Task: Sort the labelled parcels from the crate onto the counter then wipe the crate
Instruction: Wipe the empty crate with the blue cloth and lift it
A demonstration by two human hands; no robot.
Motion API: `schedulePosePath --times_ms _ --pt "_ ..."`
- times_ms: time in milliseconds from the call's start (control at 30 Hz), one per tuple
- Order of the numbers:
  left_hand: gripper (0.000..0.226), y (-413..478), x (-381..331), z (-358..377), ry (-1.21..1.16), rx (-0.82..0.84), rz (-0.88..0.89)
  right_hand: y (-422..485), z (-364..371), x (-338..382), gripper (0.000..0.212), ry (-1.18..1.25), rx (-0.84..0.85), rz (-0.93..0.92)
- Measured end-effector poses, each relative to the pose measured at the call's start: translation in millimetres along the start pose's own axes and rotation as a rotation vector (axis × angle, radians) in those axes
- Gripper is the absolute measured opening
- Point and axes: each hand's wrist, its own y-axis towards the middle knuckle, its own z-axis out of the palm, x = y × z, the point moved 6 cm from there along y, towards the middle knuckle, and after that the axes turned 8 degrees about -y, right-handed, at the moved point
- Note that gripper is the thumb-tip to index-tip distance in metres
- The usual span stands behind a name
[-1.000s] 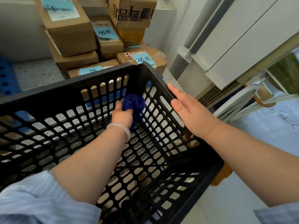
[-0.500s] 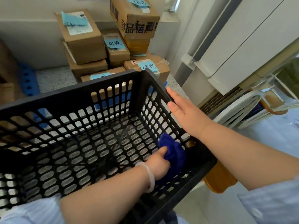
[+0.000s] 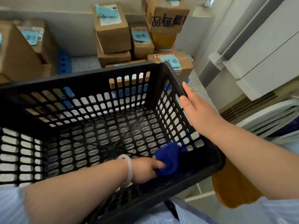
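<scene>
A black perforated plastic crate [image 3: 77, 85] fills the near view, with nothing inside but a cloth. My left hand [image 3: 144, 169] reaches into the crate and grips a bunched dark blue cloth [image 3: 169, 160] against the near right inner corner. My right hand [image 3: 196, 110] lies flat with straight fingers on the crate's right rim. Behind the crate, cardboard parcels with blue handwritten labels [image 3: 113, 28] are stacked on the speckled counter [image 3: 84, 63].
More labelled boxes [image 3: 24, 49] stand at the far left beside a blue plastic piece [image 3: 63, 63]. A white cabinet [image 3: 265, 50] and a white rack [image 3: 268, 118] are on the right. An orange-brown object [image 3: 231, 189] sits under the crate's right corner.
My left hand drew the blue cloth from the crate's far right corner along the right wall to the near right corner. The right hand stayed on the rim.
</scene>
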Motion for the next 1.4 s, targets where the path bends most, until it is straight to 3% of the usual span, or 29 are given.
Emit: schedulePosePath --times_ms 133,300,400,467,533,633,700,733,833,900,1000,1067,1167,1233,1300,1400 --pt "0.029 11.1 30.5 2.2 0.028 0.088 -0.196 4.5 0.2 -2.5 0.058 0.012 0.013 -0.033" --pt "0.019 13.8 14.9 -4.7 -0.203 0.073 -0.225 0.0 -4.4 3.1 0.061 -0.165 -0.061 -0.117" --pt "0.025 -3.5 4.3 -18.9 -0.446 0.028 -0.196 -18.6 -4.3 27.9 0.063 -0.458 -0.163 -0.442" --pt "0.032 -21.3 0.3 -29.9 -0.569 0.007 -0.189 -30.0 7.2 48.7 0.062 -0.568 -0.112 -0.745" --pt "0.034 -42.9 -0.7 -40.3 -0.629 -0.048 -0.185 -33.8 31.0 63.5 0.059 -0.561 0.215 -0.804" --pt "0.037 -77.4 2.1 -49.2 -0.728 -0.142 -0.153 -36.7 80.2 66.6 0.066 -0.394 0.876 -0.528" --pt "0.042 -100.8 6.6 -53.5 -0.791 -0.222 -0.149 -37.0 105.2 79.1 0.077 -0.277 1.055 -0.438" --pt "0.042 -112.0 10.8 -55.9 -0.798 -0.285 -0.166 -34.0 116.2 86.1 0.072 -0.283 1.064 -0.433" --pt "0.04 -147.1 32.1 -63.8 -0.678 -0.526 -0.246 -22.9 143.2 119.4 0.025 -0.327 0.962 -0.512" --pt "0.045 -174.3 44.8 -64.5 -0.572 -0.646 -0.281 -15.9 159.7 134.7 0.014 -0.269 0.932 -0.532" --pt "0.052 -224.3 52.2 -57.9 -0.438 -0.818 -0.258 -2.8 184.2 138.2 0.033 -0.065 0.903 -0.431" --pt "0.05 -269.0 62.9 -48.9 -0.326 -1.039 -0.255 3.6 202.8 142.2 0.057 -0.008 0.847 -0.339" --pt "0.043 -324.1 73.3 -31.7 -0.238 -1.408 -0.151 5.7 229.2 156.8 0.079 -0.046 0.762 -0.38" --pt "0.046 -346.4 75.9 -19.8 -0.149 -1.583 -0.097 0.9 250.9 163.6 0.09 -0.17 0.779 -0.505" --pt "0.049 -354.2 77.5 -13.4 0.019 -1.647 -0.145 -6.0 275.9 158.2 0.1 -0.428 0.798 -0.679" --pt "0.053 -350.5 91.5 -10.7 -0.115 -1.614 -0.237 -12.8 301.8 139.5 0.099 -0.819 0.656 -0.945"
